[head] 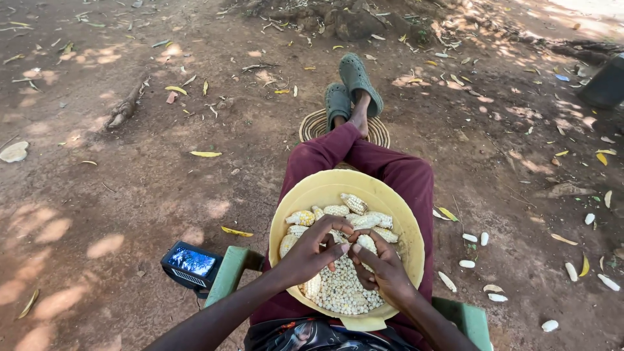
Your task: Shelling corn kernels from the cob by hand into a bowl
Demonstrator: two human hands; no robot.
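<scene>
Because the maize cob (365, 243) is stiff, light and knobbly rather than slippery, it is judged best taken by both ends, kernels being pushed off with the thumbs. Above the middle of the yellow basin (284, 214), it is pinched on its left end by the left hand (316, 250), fingers curled, and clasped from below by the right hand (383, 270). Pale rows are seen, partly stripped; loose kernels (343, 292) lie beneath it in the basin.

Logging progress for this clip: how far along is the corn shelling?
Done: loose kernels piled in the yellow basin, bare cobs lying on the ground. In hand: left hand and right hand work one cob together. Left: several unshelled cobs in the basin.
</scene>
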